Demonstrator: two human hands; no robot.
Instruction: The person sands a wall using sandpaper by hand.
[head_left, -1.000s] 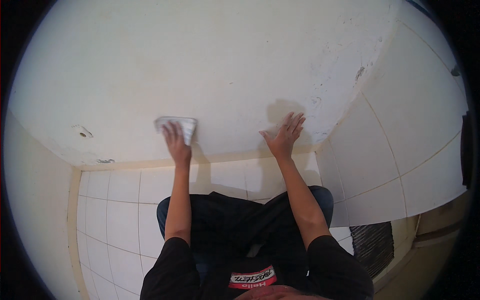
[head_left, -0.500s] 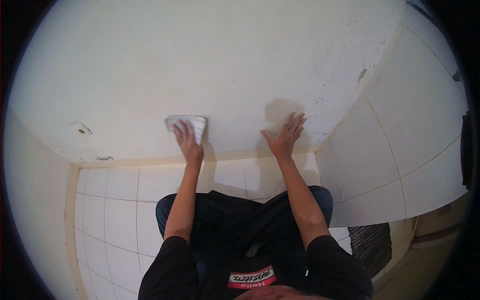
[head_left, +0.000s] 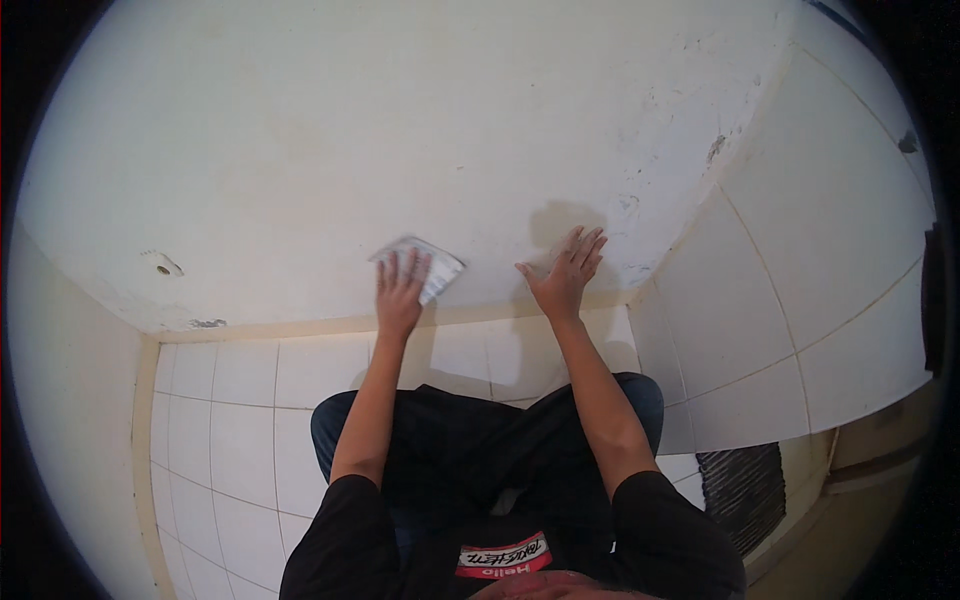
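Note:
My left hand presses a pale sheet of sandpaper flat against the off-white wall, a little above the base strip. The sheet has greyish stripes and straight edges; it lies tilted, one corner toward the right, and my fingers cover its left part. To the right, my right hand rests on the same wall with its fingers spread and nothing in them. Its fingertips look whitish, and its shadow falls on the wall just above.
A yellowish strip runs along the wall's foot above white floor tiles. On the left, the wall has a small hole. Large tiles cover the right side wall. Low at right lies a dark ribbed mat.
My left hand has slid right along the wall with the sheet, which has turned so its corner points right. My right hand has stayed nearly in place.

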